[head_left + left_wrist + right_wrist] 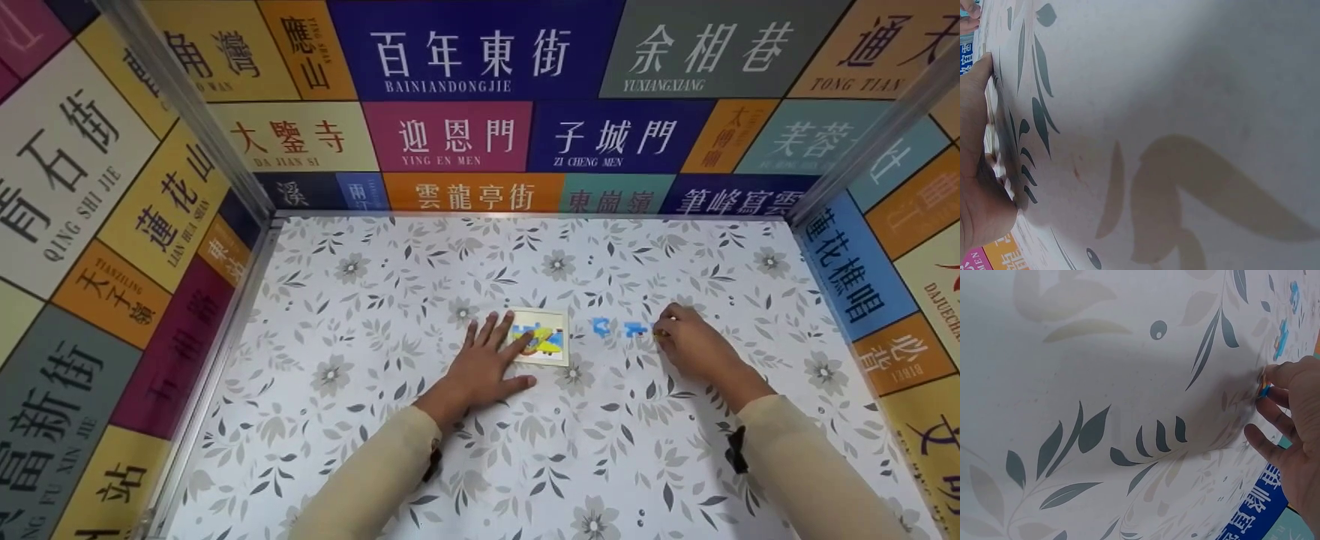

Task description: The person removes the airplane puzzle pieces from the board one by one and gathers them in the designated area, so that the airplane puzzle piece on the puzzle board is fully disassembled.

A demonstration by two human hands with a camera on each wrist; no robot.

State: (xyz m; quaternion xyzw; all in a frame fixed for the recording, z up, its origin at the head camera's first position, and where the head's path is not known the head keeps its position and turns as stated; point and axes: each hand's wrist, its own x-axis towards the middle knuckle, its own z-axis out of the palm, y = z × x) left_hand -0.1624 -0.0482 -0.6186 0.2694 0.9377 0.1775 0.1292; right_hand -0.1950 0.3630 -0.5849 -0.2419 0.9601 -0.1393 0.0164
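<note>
A small jigsaw puzzle board (566, 339) with a pale frame lies mid-table in the head view, its picture blue and yellow. My left hand (486, 369) rests with spread fingers on its left part, index finger across the picture. To the right of the board lie two loose blue puzzle pieces (601, 326), the nearer one to my right hand (696, 343) being a jagged piece (634, 329). Between thumb and finger the right hand pinches a small puzzle piece (1264, 389), blue with yellow-orange, at the table surface. In the left wrist view the left hand (977, 163) hides most of the board.
The white table (360, 450) has a grey leaf and flower print. Upright panels with coloured street-name signs (450, 135) enclose it at the back and both sides, with a clear-edged frame (247, 180) at the left back corner.
</note>
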